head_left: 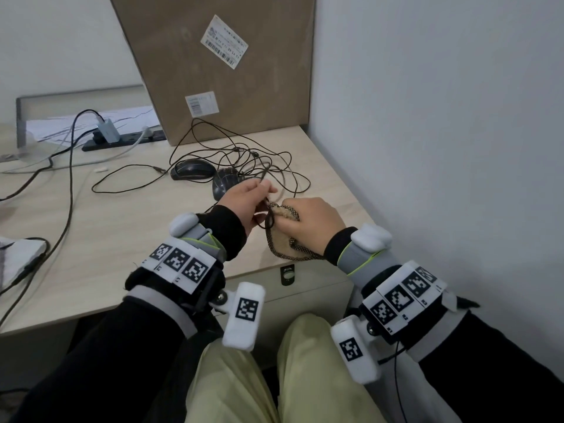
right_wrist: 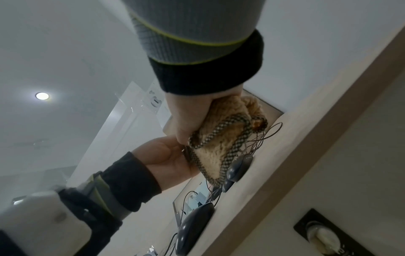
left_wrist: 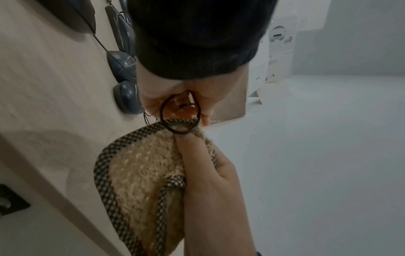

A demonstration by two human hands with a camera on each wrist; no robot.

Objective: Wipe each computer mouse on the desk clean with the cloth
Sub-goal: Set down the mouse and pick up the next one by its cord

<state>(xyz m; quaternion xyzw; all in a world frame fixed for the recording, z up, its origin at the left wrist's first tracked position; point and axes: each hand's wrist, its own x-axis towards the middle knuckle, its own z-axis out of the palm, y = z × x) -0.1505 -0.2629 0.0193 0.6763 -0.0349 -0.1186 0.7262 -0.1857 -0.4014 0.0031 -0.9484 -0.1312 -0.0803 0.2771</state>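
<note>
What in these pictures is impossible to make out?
- Head view: the nearer dark computer mouse is partly hidden behind the left hand.
- Head view: print on the brown cardboard box's white label is too small to read.
- Right wrist view: the left hand's fingertips are hidden behind the beige fluffy cloth gripped by the right hand.

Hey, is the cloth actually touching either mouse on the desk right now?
Apart. In the head view the right hand grips the cloth near the desk's front edge, clear of both mice lying farther back.
</note>
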